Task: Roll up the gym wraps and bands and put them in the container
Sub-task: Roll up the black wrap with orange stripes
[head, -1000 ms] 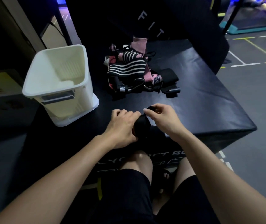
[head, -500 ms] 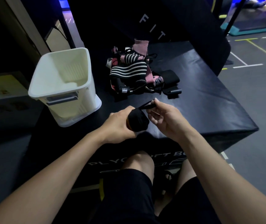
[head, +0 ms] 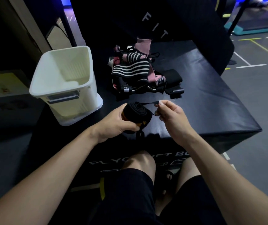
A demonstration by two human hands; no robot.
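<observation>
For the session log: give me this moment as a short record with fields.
left hand: left hand gripping the rolled black wrap
right hand: right hand pinching the wrap's thin loop in its fingers
container: white container on the black plyo box, left of the hands
remaining: pile of wraps and bands unrolled behind the hands
</observation>
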